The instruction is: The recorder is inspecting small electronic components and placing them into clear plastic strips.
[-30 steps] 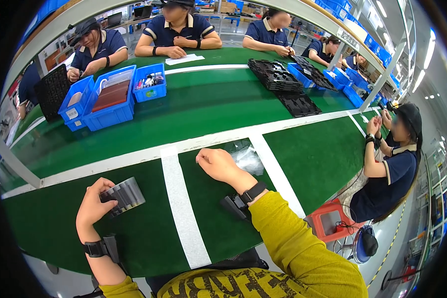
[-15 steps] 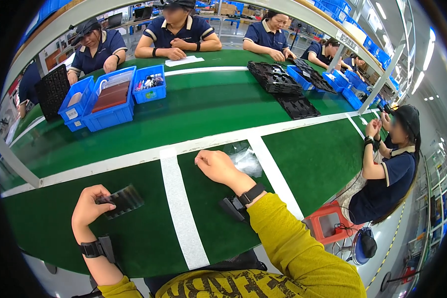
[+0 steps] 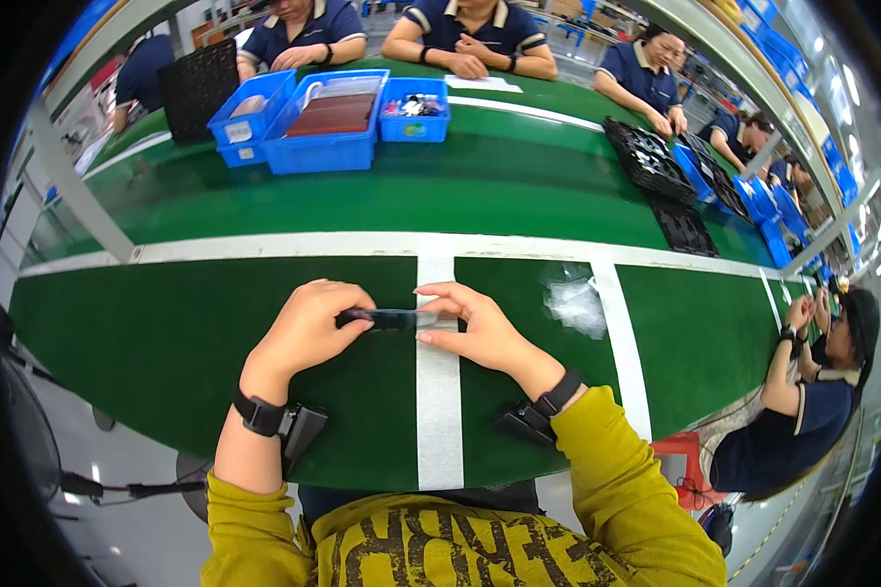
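Observation:
A thin, flat dark part [image 3: 387, 318] is held edge-on between both hands, just above the green table [image 3: 166, 323]. My left hand [image 3: 308, 328] grips its left end with fingers curled around it. My right hand [image 3: 480, 328] pinches its right end between thumb and fingertips, over the white stripe [image 3: 439, 411]. Both wrists wear black bands with small devices. My sleeves are yellow.
A crumpled clear plastic bag [image 3: 573, 298] lies to the right of my hands. Blue bins [image 3: 323, 122] sit at the far side, black trays [image 3: 646, 157] at the far right. Several people sit across the table; another person [image 3: 822, 391] sits at my right.
My left hand has carried the dark part from the lower left toward the middle. My right hand has taken hold of its other end. The view has shifted left.

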Motion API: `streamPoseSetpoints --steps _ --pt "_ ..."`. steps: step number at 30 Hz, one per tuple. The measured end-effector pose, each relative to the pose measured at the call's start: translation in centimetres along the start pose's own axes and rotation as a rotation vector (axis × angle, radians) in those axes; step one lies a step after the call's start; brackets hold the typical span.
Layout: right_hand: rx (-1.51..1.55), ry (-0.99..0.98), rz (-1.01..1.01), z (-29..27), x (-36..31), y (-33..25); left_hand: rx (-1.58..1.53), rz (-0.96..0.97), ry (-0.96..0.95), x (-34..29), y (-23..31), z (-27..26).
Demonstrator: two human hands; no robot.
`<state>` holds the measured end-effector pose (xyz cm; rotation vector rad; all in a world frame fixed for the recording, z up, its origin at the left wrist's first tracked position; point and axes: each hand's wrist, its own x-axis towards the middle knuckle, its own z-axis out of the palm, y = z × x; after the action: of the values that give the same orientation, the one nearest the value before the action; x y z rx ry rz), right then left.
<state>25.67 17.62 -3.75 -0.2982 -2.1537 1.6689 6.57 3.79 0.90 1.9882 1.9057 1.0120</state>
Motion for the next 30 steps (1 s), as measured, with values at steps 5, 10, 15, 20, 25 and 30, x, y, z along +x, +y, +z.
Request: streamPoseSetpoints --steps 5,10,15,20,25,30 --pt "-0.013 0.105 0.005 0.6 0.2 -0.2 0.065 0.171 0.143 0.2 0.0 1.0" --pt "0.025 0.168 -0.026 0.8 0.4 1.4 -0.324 0.027 0.188 0.1 0.1 3.5" --pt "-0.077 0.150 0.084 0.8 0.3 0.7 -0.423 -0.003 0.268 0.2 -1.1 4.5" --pt "0.015 0.091 0.025 0.7 -0.1 0.5 -1.084 -0.344 0.190 0.0 -1.6 4.1" --pt "0.130 0.038 -0.039 0.7 0.3 1.4 -1.102 -0.282 0.088 0.8 -0.9 5.3" --pt "0.124 0.021 -0.031 1.0 0.4 1.8 -1.065 -0.273 0.062 0.2 0.0 5.8"
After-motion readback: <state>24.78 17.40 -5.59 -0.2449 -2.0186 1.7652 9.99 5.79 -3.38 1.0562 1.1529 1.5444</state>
